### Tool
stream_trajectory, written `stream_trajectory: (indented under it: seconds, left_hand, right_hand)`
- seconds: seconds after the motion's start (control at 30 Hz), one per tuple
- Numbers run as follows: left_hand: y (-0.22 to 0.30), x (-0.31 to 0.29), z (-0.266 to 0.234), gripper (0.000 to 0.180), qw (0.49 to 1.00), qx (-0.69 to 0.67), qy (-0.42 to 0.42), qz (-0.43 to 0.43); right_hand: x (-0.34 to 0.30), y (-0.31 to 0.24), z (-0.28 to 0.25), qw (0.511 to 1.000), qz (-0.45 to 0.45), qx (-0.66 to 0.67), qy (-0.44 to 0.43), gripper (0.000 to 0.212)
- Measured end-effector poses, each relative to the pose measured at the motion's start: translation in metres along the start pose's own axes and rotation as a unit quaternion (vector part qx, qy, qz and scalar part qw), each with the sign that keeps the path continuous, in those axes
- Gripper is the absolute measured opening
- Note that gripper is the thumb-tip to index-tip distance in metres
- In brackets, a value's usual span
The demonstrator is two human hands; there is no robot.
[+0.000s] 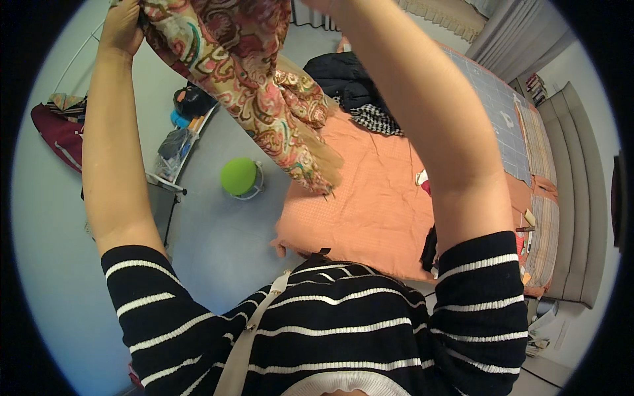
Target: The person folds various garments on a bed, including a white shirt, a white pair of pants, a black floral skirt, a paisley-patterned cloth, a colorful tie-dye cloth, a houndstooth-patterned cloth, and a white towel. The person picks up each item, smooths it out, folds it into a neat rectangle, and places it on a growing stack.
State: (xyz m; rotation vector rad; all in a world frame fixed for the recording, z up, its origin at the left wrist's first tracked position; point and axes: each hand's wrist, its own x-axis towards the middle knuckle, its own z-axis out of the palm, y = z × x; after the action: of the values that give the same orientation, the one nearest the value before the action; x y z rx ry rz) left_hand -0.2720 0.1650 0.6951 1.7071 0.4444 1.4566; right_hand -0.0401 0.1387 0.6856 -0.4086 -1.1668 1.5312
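Observation:
Both my arms are raised toward the upper edge of the head view. My left hand [123, 28] is closed on the top left corner of a thin paisley-patterned cloth [231, 92] in red, beige and green. The cloth hangs in folds between my arms, with a sheer tan border low on its right side. Whether it is a scarf or a garment, I cannot tell. My right hand [322, 5] shows only a sliver at the top edge, near the cloth's right side; its fingers are cut off.
Below the cloth lies a bed with an orange cover [370, 191]. A black jacket [340, 76] and a houndstooth cloth [375, 119] lie on it. A green-topped stool [238, 176] stands left of the bed, a narrow shelf [188, 142] beyond it. A maroon bag [56, 135] hangs far left.

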Motion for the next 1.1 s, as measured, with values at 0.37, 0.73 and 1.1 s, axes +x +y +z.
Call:
stream_trajectory:
  seconds: [0.37,0.73,1.1]
  left_hand:
    - [-0.039,0.009,0.127,0.042,0.978,-0.094,-0.166,0.087]
    - [-0.189,-0.152,0.359,0.068,0.915,0.152,-0.355,-0.115]
    - [-0.303,-0.293,0.494,0.085,0.816,0.102,-0.515,-0.243]
  right_hand:
    - [0.024,-0.078,-0.172,0.991,-0.065,0.006,-0.113,0.033]
    - [-0.205,-0.041,-0.370,0.931,0.250,-0.154,0.217,0.040]
    - [-0.381,0.028,-0.481,0.824,0.379,-0.100,0.410,0.029]
